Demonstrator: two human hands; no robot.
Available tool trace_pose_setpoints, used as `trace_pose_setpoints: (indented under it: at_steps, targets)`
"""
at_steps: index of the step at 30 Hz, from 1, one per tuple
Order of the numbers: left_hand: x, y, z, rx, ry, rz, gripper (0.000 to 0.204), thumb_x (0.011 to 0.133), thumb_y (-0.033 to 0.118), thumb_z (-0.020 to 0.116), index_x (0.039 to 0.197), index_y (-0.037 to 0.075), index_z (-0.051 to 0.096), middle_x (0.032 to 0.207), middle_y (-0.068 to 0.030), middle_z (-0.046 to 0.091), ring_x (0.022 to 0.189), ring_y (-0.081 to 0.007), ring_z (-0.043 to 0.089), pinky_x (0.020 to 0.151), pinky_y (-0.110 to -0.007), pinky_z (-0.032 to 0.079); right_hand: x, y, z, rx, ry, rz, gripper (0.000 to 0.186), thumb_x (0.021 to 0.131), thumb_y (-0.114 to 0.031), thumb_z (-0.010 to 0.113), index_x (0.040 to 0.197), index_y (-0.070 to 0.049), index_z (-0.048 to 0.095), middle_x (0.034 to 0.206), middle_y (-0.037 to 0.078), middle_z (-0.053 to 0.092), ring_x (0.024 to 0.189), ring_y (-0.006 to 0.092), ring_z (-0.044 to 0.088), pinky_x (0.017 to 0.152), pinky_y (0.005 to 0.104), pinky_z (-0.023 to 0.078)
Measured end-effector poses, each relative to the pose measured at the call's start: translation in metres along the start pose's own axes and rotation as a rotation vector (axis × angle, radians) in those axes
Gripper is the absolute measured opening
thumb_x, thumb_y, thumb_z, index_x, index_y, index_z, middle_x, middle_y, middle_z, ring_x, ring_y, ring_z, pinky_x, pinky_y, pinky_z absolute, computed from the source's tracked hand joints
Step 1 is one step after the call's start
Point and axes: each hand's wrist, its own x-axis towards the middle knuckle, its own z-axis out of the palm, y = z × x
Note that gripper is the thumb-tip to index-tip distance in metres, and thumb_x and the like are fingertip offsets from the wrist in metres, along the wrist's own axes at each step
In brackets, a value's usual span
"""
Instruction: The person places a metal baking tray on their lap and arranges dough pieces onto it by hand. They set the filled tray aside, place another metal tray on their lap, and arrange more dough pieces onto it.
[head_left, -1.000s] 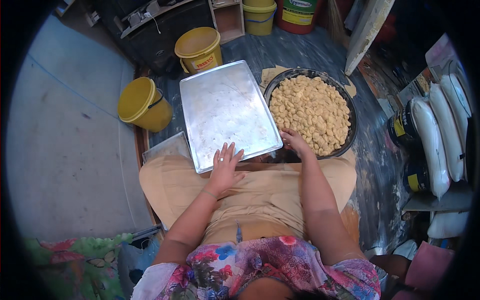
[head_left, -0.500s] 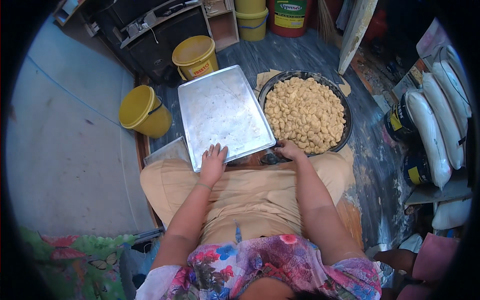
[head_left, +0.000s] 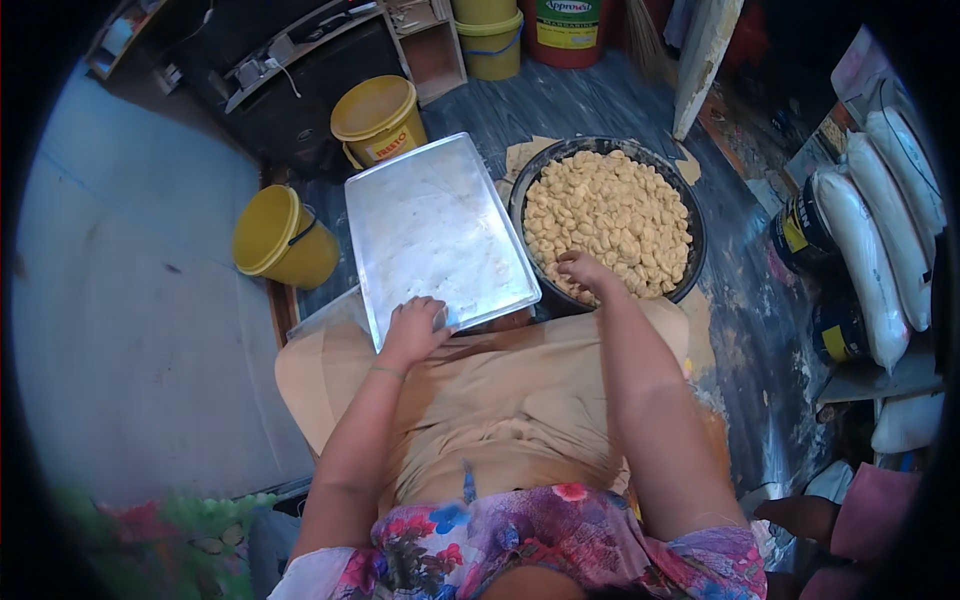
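A silver metal tray [head_left: 430, 220] lies tilted slightly, in front of my crossed legs [head_left: 330, 390]. My left hand [head_left: 420, 325] rests on its near edge, fingers bent and slightly apart. To the right of the tray, a big black round basin [head_left: 688, 190] is heaped with many small pale-tan pieces [head_left: 610, 220], apparently dough. My right hand [head_left: 585, 272] is over the basin's near-left part, fingertips curled down among the pieces; what they hold, if anything, is hidden.
Yellow buckets [head_left: 285, 240] stand left of and behind the tray, with a red bucket [head_left: 568, 45] farther back. A wooden shelf unit [head_left: 435, 70] is at the back. Long white bags [head_left: 860, 260] and dark containers [head_left: 835, 330] line the right. A pale panel [head_left: 130, 320] borders the left.
My right hand has moved from beside the tray's near-right corner up into the pieces. My left hand's fingers have bent from lying spread. The tray appears shifted slightly leftward.
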Motion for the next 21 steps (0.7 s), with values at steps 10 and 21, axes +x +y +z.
trace_pose_setpoints:
  at_steps: [10,21]
  targets:
    - [0.173,0.074,-0.007,-0.383,-0.162,0.483,0.046,0.080,0.027,0.066,0.118,0.003,0.058,0.117,-0.0193,0.057,0.110,-0.0348,0.054,0.094,-0.039,0.043,0.041,0.055,-0.127,-0.342,0.657,0.327,0.117,0.059,-0.043,0.085,0.148,-0.011,0.017,0.138,0.024,0.036,0.128,0.0346,0.039,0.095,0.0389,0.046]
    - [0.357,0.159,0.109,-0.033,-0.592,0.304,0.122,0.053,0.031,0.089,0.150,0.026,0.014,0.156,-0.0123,0.010,0.138,-0.0416,0.023,0.094,-0.059,0.044,0.064,0.047,-0.083,-0.187,0.277,0.317,0.142,0.042,-0.043,0.093,0.149,-0.016,0.003,0.141,0.034,0.017,0.131,0.0496,0.027,0.104,0.0493,0.036]
